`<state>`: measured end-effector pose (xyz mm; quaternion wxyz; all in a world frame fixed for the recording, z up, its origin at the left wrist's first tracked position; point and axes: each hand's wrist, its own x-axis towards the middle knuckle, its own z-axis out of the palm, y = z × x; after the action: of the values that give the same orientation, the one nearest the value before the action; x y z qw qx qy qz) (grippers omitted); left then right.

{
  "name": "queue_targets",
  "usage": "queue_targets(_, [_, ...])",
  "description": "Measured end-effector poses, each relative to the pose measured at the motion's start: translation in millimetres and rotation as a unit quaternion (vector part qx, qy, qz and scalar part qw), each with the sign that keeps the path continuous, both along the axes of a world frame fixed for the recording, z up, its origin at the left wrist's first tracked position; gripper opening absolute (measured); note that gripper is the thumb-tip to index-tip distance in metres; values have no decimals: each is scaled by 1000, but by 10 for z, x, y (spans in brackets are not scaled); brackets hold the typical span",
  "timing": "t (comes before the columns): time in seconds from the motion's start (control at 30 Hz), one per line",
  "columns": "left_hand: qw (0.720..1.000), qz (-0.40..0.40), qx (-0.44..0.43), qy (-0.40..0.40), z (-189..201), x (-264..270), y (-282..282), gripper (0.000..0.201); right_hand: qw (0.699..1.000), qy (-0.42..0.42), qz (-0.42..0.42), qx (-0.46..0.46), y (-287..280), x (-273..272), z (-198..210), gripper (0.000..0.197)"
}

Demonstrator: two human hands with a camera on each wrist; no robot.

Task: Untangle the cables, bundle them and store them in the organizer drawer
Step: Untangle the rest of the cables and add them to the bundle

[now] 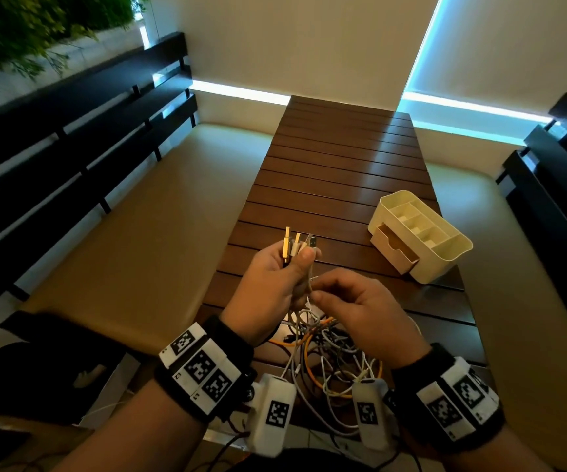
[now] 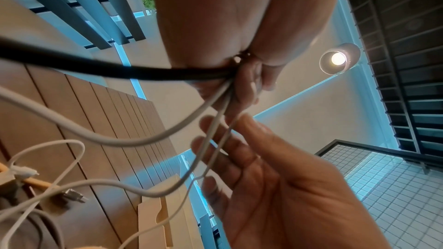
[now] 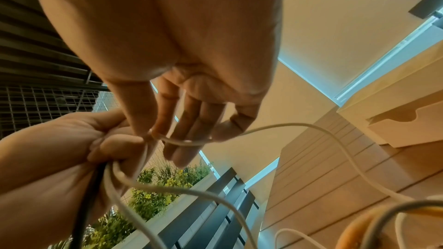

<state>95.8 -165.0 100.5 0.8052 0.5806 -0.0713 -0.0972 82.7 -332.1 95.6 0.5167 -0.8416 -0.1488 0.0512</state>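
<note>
Several plug ends [image 1: 297, 241] stand up out of the left hand [image 1: 268, 287], fist closed around a sheaf of cables; right hand [image 1: 360, 311] just beside it, thumb and forefinger pinching one pale strand. Below both, the tangle [image 1: 329, 359] of white, grey and orange cables lies on the near bench [image 1: 336, 158]. Organizer [image 1: 418, 233] sits well apart to the right, its drawer [image 1: 394, 248] pulled open. Left wrist view: black cable [image 2: 95, 65] and pale cables [image 2: 148, 139] run out of the closed left hand; right hand's fingers [image 2: 215, 150] lie loosely behind the strands. Right wrist view: pinch on the pale strand [image 3: 323, 135] confirmed, other fingers relaxed and nearly straight. Judgement: draw that strand out slowly along its own run, left fist firm so the gathered ends stay level, and stop at any snag rather than tighten a knot. Cable count unclear; tangle partly hidden by wrists and cameras; drawer interior not visible; the pinched strand's far end is lost in the heap.
</note>
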Motion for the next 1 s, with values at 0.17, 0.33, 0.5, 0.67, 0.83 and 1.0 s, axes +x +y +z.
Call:
queue_targets(0.17, [999, -14, 35, -33, -12, -49, 6, 41, 994, -62, -67, 56, -35, 14, 189, 17])
queue_targets(0.33, [990, -24, 107, -84, -15, -84, -53, 49, 992, -63, -83, 64, 15, 6, 292, 24])
queue_targets(0.5, [972, -28, 193, -129, -26, -95, -57, 41, 989, -56, -109, 84, -25, 7, 287, 11])
queue_targets(0.67, [962, -28, 219, -162, -23, -110, -65, 39, 987, -69, -119, 84, -24, -12, 303, 9])
queue_targets(0.83, [967, 30, 204, -147, -53, -123, -54, 34, 981, -81, -138, 108, 6, -3, 321, 11])
queue_targets(1.0, [965, 51, 211, -148, -94, -147, -66, 29, 983, -56, -129, 117, 5, 12, 311, 14])
